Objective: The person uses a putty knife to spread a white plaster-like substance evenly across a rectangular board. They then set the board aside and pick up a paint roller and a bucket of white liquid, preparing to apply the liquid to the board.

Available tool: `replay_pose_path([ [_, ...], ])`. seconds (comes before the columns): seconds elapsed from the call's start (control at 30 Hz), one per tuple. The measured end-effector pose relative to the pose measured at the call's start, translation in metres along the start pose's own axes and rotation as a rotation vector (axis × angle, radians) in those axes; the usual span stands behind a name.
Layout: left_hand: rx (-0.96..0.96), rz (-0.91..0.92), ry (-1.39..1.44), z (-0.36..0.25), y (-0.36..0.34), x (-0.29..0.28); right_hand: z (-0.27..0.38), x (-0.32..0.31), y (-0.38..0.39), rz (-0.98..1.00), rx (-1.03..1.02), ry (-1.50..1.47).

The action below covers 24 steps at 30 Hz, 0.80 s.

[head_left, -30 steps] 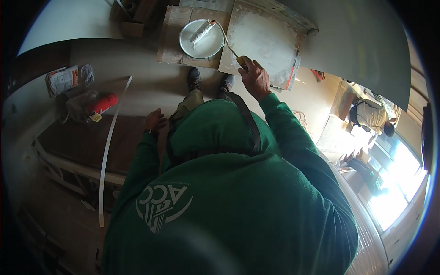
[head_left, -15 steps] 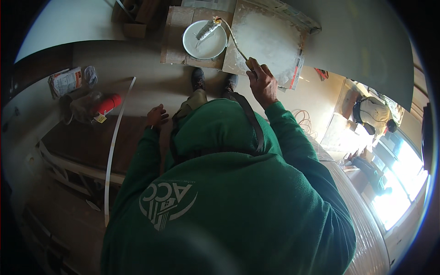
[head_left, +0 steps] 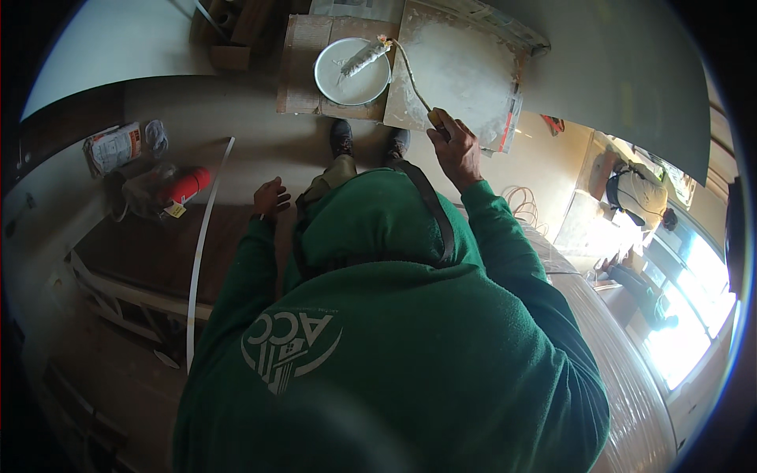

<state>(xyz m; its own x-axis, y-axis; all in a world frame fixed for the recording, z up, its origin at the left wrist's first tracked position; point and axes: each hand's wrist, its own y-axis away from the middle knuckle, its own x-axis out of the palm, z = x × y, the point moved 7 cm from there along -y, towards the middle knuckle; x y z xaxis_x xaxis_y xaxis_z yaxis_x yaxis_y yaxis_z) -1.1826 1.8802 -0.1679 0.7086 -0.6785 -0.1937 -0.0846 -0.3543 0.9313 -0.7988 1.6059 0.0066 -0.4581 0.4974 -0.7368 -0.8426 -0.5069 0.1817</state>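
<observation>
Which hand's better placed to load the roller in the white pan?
Right. The right hand grips the roller handle, head over the white pan. The left hand hangs empty, well back.

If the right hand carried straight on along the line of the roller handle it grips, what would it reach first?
The right hand points up and left along the paint roller. Pushed on that way, it would probably first meet the round white tray, where the roller's head already lies; depth is hard to judge.

The roller (head_left: pixel 364 58) lay in the round tray (head_left: pixel 337 83) on cardboard (head_left: pixel 298 63) — the board (head_left: pixel 461 67) just right of it; a canister (head_left: pixel 187 186) lay far left on the floor (head_left: pixel 236 110).
</observation>
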Motion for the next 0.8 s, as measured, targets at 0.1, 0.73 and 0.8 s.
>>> replay_pose_path([
  [0.1, -0.008, 0.000, 0.003, -0.001, -0.002, -0.001, -0.004, 0.001, 0.000, 0.007, 0.043, -0.062],
  [0.73, -0.016, 0.013, -0.023, -0.017, -0.002, -0.006, -0.014, 0.023, 0.007, 0.444, 0.427, -0.471],
  [0.8, -0.015, 0.015, -0.024, -0.017, -0.001, -0.006, -0.008, 0.024, 0.009, 0.515, 0.428, -0.560],
])
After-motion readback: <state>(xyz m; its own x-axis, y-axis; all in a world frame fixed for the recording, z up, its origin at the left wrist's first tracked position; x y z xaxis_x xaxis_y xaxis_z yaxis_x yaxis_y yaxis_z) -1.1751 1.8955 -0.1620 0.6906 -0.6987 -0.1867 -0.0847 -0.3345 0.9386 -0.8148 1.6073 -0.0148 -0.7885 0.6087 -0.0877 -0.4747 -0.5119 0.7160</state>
